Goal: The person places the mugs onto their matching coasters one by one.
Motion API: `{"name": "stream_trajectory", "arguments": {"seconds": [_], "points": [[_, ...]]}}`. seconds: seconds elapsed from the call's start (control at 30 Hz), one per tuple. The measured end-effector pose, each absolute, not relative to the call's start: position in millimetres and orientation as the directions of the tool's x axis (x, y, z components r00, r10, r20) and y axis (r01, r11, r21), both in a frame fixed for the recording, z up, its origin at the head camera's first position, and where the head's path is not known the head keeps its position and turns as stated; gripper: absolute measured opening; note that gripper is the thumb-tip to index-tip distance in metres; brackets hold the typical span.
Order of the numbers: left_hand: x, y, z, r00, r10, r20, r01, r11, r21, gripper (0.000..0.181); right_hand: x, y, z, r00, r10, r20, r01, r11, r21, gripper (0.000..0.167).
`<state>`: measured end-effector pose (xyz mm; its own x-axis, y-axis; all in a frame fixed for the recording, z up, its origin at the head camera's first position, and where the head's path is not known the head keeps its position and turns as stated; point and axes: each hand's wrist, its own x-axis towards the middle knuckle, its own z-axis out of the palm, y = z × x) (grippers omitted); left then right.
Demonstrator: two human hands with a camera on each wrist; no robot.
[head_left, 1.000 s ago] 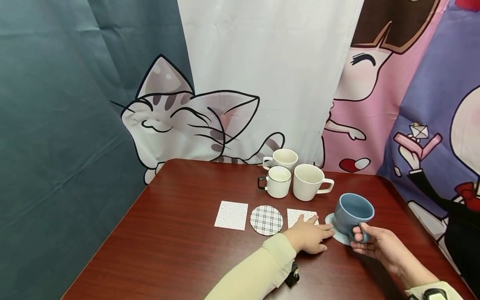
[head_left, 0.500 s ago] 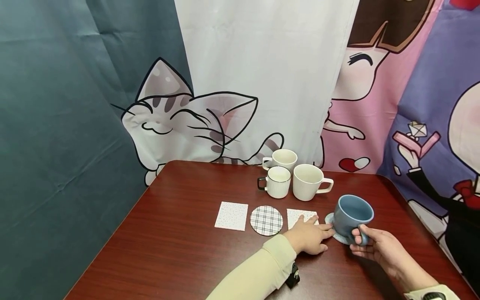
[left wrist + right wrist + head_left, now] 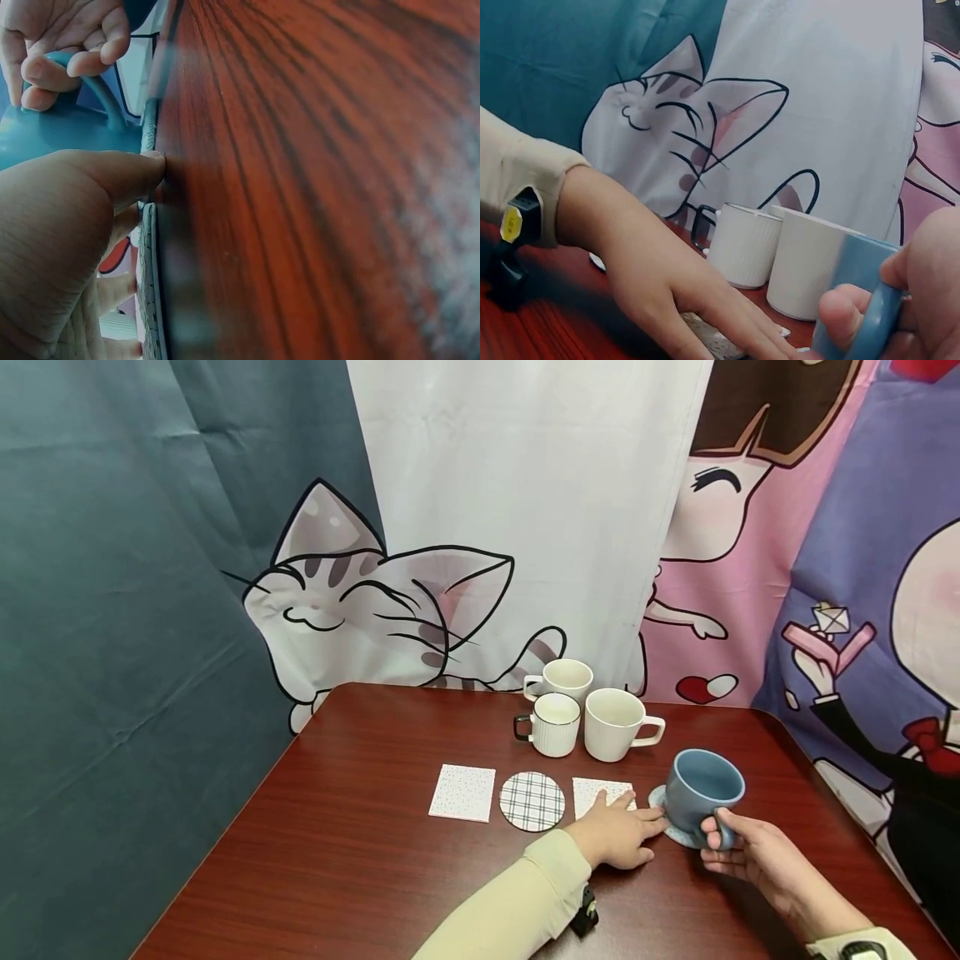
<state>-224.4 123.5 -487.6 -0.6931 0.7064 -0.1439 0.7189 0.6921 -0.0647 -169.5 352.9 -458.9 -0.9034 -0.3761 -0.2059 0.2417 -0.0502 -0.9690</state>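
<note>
A blue cup (image 3: 703,789) stands upright at the right, over a round light-blue coaster (image 3: 658,798). My right hand (image 3: 765,860) grips its handle, fingers curled round it; the right wrist view shows the blue handle (image 3: 877,322) between fingers and thumb. My left hand (image 3: 617,833) lies spread, palm down, partly covering a square speckled coaster (image 3: 592,792), its fingertips at the round coaster's left edge. In the left wrist view the left hand (image 3: 67,240) is beside the blue cup (image 3: 71,135). Whether the cup's base touches its coaster cannot be told.
Behind the coasters stand a white cup (image 3: 611,725), a ribbed cup with a black handle (image 3: 556,727) and another white cup (image 3: 567,677). Left of my left hand lie a round plaid coaster (image 3: 532,802) and a square speckled one (image 3: 462,793). A printed curtain (image 3: 525,485) hangs behind the table.
The view has shifted slightly. The blue cup has moved very little, if at all, with the right hand still on its handle; the left hand keeps its place.
</note>
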Motion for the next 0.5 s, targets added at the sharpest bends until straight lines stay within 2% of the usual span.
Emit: {"name": "stream_trajectory", "arguments": {"seconds": [0.13, 0.27, 0.5], "points": [[-224.6, 123.8, -487.7, -0.693, 0.706, -0.144, 0.718, 0.693, -0.064, 0.059, -170.8, 355.6, -464.7, -0.893, -0.420, -0.162, 0.191, -0.027, -0.981, 0.048], [-224.9, 124.1, -487.6, -0.693, 0.705, -0.151, 0.718, 0.693, -0.060, 0.059, -170.0, 355.6, -470.2, -0.907, -0.397, -0.143, 0.150, 0.012, -0.989, 0.048], [-225.3, 125.0, -488.3, -0.697, 0.701, -0.148, 0.713, 0.700, -0.043, 0.058, -164.4, 342.6, -473.8, -0.977, -0.190, -0.094, 0.075, 0.107, -0.991, 0.046]]}}
